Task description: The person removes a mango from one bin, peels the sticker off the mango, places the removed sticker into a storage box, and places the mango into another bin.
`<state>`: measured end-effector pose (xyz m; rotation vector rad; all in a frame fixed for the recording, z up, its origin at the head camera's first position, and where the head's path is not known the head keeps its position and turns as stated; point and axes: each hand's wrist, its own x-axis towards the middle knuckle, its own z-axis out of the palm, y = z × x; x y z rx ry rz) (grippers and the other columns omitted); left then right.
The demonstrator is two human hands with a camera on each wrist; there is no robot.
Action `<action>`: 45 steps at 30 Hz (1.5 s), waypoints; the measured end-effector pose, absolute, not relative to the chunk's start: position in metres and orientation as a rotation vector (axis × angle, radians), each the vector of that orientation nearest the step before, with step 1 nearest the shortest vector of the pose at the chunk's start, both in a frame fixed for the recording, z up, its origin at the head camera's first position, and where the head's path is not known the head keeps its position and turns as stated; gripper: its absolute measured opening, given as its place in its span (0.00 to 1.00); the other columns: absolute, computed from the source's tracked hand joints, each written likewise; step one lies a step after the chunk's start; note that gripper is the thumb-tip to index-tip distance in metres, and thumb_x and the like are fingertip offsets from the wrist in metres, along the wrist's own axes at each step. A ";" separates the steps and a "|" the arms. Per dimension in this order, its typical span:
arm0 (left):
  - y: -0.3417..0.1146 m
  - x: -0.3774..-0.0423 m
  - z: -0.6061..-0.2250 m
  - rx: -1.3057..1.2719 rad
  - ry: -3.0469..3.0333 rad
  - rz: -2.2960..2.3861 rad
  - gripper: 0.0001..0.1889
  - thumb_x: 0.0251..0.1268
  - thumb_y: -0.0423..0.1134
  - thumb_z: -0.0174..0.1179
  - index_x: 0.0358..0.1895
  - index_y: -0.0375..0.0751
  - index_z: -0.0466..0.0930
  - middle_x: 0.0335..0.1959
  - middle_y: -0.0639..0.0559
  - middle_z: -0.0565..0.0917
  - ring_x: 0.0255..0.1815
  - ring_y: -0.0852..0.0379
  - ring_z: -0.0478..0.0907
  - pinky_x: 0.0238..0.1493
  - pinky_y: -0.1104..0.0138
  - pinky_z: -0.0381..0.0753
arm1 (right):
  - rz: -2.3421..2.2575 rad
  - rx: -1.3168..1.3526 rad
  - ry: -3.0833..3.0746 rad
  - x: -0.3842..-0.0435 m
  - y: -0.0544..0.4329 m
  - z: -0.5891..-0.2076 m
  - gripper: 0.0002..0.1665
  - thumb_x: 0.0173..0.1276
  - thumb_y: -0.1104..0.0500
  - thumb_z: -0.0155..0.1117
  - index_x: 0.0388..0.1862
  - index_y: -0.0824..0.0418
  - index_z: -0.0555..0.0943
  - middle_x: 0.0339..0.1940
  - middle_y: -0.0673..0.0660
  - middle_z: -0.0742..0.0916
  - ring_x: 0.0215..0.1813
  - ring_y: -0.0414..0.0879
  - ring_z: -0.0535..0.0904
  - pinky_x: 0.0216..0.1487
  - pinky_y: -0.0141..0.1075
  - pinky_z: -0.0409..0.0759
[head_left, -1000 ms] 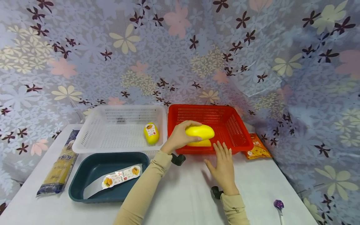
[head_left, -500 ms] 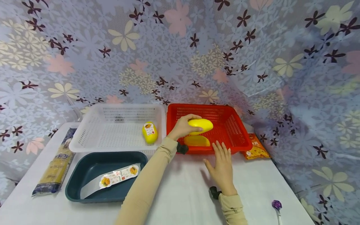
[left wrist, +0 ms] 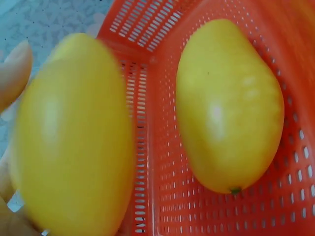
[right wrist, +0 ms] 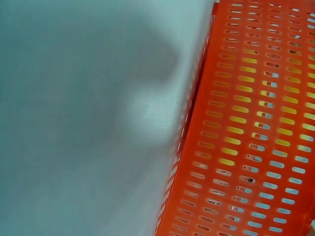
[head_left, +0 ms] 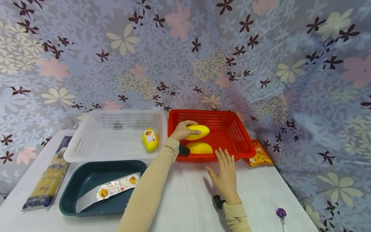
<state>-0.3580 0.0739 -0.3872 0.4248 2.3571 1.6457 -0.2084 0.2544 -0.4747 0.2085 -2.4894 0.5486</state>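
Mango [head_left: 197,132], yellow and smooth, sits in the grasp of the left hand [head_left: 182,130], held over the inside of the red basket [head_left: 240,138]; the fingers curl over its near end and top while the far end pokes out free toward the basket's middle; in the left wrist view the same fruit [left wrist: 69,137] fills the left side of the frame, blurred, with a fingertip just showing at its upper edge. A second mango [head_left: 199,148] lies on the basket floor just below and in front of the held one [left wrist: 229,105]; whether the two touch I cannot tell. The right hand [head_left: 224,175] rests flat on the white table [head_left: 188,199], fingers straight and spread, gripping nothing, fingertips just short of the basket's near wall; the right wrist view shows only that wall [right wrist: 256,132] and blurred tablecloth. Beside the red basket stands a white basket [head_left: 87,141] with a labelled yellow fruit [head_left: 150,139] inside; in front of it a dark green tray [head_left: 69,193] holds a flat packet [head_left: 116,187]. The noodle pack [head_left: 47,175] at the left is cut by the frame edge; an orange snack bag [head_left: 259,154] is half hidden behind the red basket; a purple lollipop [head_left: 280,213] lies at the lower right, its stick cut off.
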 end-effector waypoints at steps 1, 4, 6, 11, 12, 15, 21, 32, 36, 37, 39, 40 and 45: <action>0.072 -0.358 -0.387 0.412 2.366 1.642 0.26 0.60 0.42 0.67 0.62 0.43 0.76 0.64 0.41 0.75 0.64 0.44 0.72 0.63 0.56 0.75 | 0.553 0.211 -2.491 -0.208 0.253 -0.475 0.45 0.53 0.56 0.77 0.68 0.66 0.68 0.70 0.66 0.72 0.75 0.62 0.59 0.75 0.62 0.49; 0.067 -0.358 -0.387 0.381 2.394 1.641 0.25 0.61 0.43 0.66 0.62 0.42 0.76 0.65 0.39 0.73 0.65 0.43 0.70 0.63 0.55 0.74 | 0.552 0.219 -2.494 -0.207 0.250 -0.475 0.45 0.53 0.55 0.77 0.68 0.66 0.68 0.70 0.66 0.72 0.75 0.62 0.59 0.75 0.62 0.50; 0.065 -0.357 -0.387 0.377 2.397 1.648 0.25 0.62 0.44 0.65 0.62 0.42 0.76 0.65 0.38 0.73 0.65 0.42 0.70 0.63 0.54 0.74 | 0.540 0.224 -2.490 -0.207 0.249 -0.475 0.45 0.53 0.55 0.77 0.68 0.66 0.68 0.70 0.66 0.73 0.74 0.62 0.59 0.74 0.63 0.50; 0.059 -0.356 -0.384 0.404 2.375 1.677 0.26 0.63 0.45 0.65 0.62 0.42 0.75 0.65 0.39 0.73 0.67 0.44 0.69 0.66 0.53 0.72 | 0.525 0.237 -2.472 -0.209 0.248 -0.473 0.45 0.53 0.56 0.76 0.68 0.67 0.68 0.70 0.66 0.72 0.74 0.62 0.59 0.75 0.62 0.50; 0.058 -0.355 -0.383 0.402 2.372 1.679 0.26 0.62 0.46 0.65 0.62 0.42 0.76 0.65 0.40 0.74 0.67 0.44 0.69 0.67 0.53 0.71 | 0.528 0.240 -2.470 -0.209 0.248 -0.472 0.45 0.53 0.56 0.76 0.68 0.67 0.68 0.70 0.66 0.72 0.74 0.62 0.59 0.75 0.62 0.49; 0.056 -0.353 -0.382 0.397 2.372 1.675 0.26 0.62 0.46 0.66 0.62 0.44 0.76 0.64 0.40 0.74 0.68 0.45 0.69 0.68 0.53 0.70 | 0.536 0.247 -2.467 -0.209 0.248 -0.471 0.45 0.53 0.56 0.76 0.68 0.67 0.68 0.70 0.66 0.72 0.74 0.63 0.59 0.74 0.63 0.50; 0.054 -0.349 -0.378 0.430 2.375 1.660 0.29 0.61 0.47 0.66 0.65 0.45 0.72 0.65 0.42 0.74 0.68 0.45 0.68 0.68 0.53 0.70 | 0.538 0.234 -2.483 -0.209 0.248 -0.471 0.45 0.54 0.55 0.76 0.68 0.67 0.68 0.70 0.66 0.72 0.74 0.63 0.59 0.75 0.62 0.49; 0.050 -0.323 -0.358 0.536 2.308 1.788 0.33 0.65 0.49 0.62 0.71 0.48 0.64 0.69 0.45 0.71 0.69 0.45 0.68 0.70 0.53 0.68 | 0.540 0.212 -2.506 -0.209 0.253 -0.472 0.45 0.55 0.55 0.75 0.69 0.68 0.67 0.70 0.67 0.71 0.75 0.63 0.58 0.75 0.62 0.48; 0.047 -0.310 -0.352 0.563 2.378 1.777 0.32 0.66 0.47 0.62 0.71 0.46 0.63 0.68 0.45 0.71 0.69 0.45 0.68 0.69 0.53 0.69 | 0.517 0.234 -2.491 -0.208 0.254 -0.470 0.45 0.53 0.55 0.76 0.67 0.69 0.68 0.69 0.68 0.73 0.73 0.65 0.60 0.73 0.64 0.51; 0.048 -0.307 -0.351 0.574 2.407 1.760 0.32 0.66 0.48 0.61 0.71 0.46 0.63 0.68 0.45 0.72 0.69 0.45 0.69 0.69 0.53 0.69 | 0.513 0.238 -2.490 -0.207 0.254 -0.469 0.45 0.53 0.55 0.76 0.67 0.69 0.68 0.68 0.69 0.73 0.72 0.66 0.60 0.73 0.64 0.52; 0.048 -0.302 -0.349 0.601 2.460 1.724 0.32 0.67 0.47 0.61 0.71 0.46 0.64 0.68 0.44 0.72 0.69 0.45 0.69 0.68 0.53 0.70 | 0.521 0.240 -2.496 -0.207 0.255 -0.466 0.45 0.53 0.54 0.76 0.67 0.70 0.68 0.68 0.69 0.73 0.72 0.67 0.60 0.72 0.64 0.52; 0.048 -0.299 -0.348 0.613 2.489 1.704 0.31 0.67 0.48 0.61 0.71 0.46 0.64 0.68 0.44 0.72 0.69 0.45 0.69 0.68 0.53 0.70 | 0.532 0.238 -2.502 -0.206 0.255 -0.464 0.45 0.54 0.54 0.76 0.67 0.69 0.68 0.68 0.69 0.73 0.72 0.67 0.60 0.72 0.64 0.52; 0.044 -0.283 -0.348 0.636 2.640 1.612 0.27 0.70 0.47 0.57 0.69 0.44 0.66 0.67 0.44 0.74 0.70 0.46 0.69 0.68 0.53 0.70 | 0.600 0.221 -2.514 -0.203 0.256 -0.453 0.46 0.55 0.55 0.75 0.69 0.69 0.67 0.69 0.69 0.72 0.74 0.66 0.58 0.71 0.63 0.56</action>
